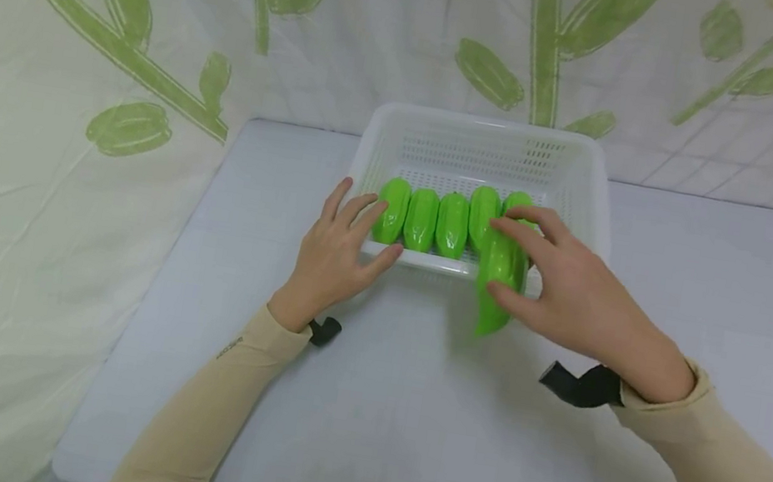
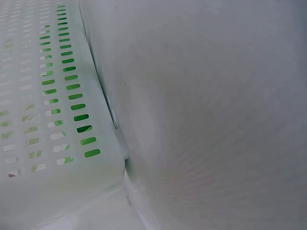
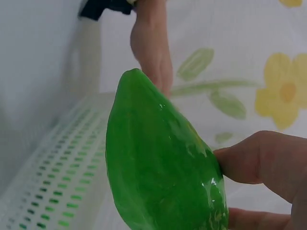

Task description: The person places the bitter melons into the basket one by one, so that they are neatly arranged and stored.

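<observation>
My right hand [image 1: 564, 290] pinches a glossy green papaya-like fruit [image 1: 500, 280] between thumb and fingers, over the front rim of a white plastic basket [image 1: 421, 261]. In the right wrist view the held fruit [image 3: 160, 158] shows its tapered end, with the thumb [image 3: 259, 158] against its side. Several similar green fruits [image 1: 422, 221] lie side by side inside the basket; the rightmost are partly covered by the right hand. My left hand [image 1: 337, 257] rests at the basket's front left corner, fingers spread and relaxed. The left wrist view shows the slotted basket wall [image 2: 33, 96] but no fingers.
The basket stands at the back of a white table [image 1: 390, 410]. Behind it hangs a pale curtain [image 1: 388, 39] printed with green leaves. Black wrist mounts [image 1: 579, 385] sit at both cuffs.
</observation>
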Demonstrator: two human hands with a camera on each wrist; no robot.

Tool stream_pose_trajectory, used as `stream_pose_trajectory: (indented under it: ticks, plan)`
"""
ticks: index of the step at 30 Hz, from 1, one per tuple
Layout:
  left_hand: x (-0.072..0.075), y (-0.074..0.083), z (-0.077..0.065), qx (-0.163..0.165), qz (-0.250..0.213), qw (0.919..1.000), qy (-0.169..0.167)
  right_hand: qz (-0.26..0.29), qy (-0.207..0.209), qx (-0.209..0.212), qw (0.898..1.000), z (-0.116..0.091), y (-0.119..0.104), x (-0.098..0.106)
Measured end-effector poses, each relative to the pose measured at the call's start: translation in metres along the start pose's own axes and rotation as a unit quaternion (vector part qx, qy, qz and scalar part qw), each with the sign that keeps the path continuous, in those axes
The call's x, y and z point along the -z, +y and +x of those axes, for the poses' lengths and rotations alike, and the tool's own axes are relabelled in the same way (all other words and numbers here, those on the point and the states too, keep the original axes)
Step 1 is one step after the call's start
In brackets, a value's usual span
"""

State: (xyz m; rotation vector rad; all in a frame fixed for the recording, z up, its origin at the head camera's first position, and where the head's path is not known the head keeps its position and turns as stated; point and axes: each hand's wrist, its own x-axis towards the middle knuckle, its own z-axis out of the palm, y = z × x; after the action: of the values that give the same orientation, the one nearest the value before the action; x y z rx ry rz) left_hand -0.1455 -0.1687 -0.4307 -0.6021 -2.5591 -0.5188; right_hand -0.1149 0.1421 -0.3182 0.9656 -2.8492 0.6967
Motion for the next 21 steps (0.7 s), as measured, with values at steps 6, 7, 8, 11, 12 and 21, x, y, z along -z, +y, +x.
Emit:
stream_pose_trajectory:
  ticks: [6,7,8,11,12,21]
  plan:
    - [0.001,0.000,-0.001,0.002,-0.002,1.0000,0.001,-0.018,-0.019,-0.026,0.999,0.019,0.027,0.020]
    - [0.001,0.000,-0.001,0.002,-0.003,1.0000,0.001,-0.023,-0.023,-0.031,0.999,0.022,0.032,0.023]
    - [0.001,0.000,-0.001,0.001,-0.002,1.0000,0.001,-0.025,-0.029,-0.035,0.999,0.026,0.037,0.025]
    - [0.001,0.000,0.000,0.002,-0.003,1.0000,-0.001,-0.031,-0.053,-0.047,0.997,0.036,0.050,0.031]
    - [0.001,0.000,0.000,0.002,-0.003,1.0000,-0.002,-0.031,-0.063,-0.052,0.996,0.040,0.054,0.033]
    - [0.002,0.001,0.000,0.002,-0.003,1.0000,-0.004,-0.092,-0.167,-0.121,0.974,0.076,0.079,0.030]
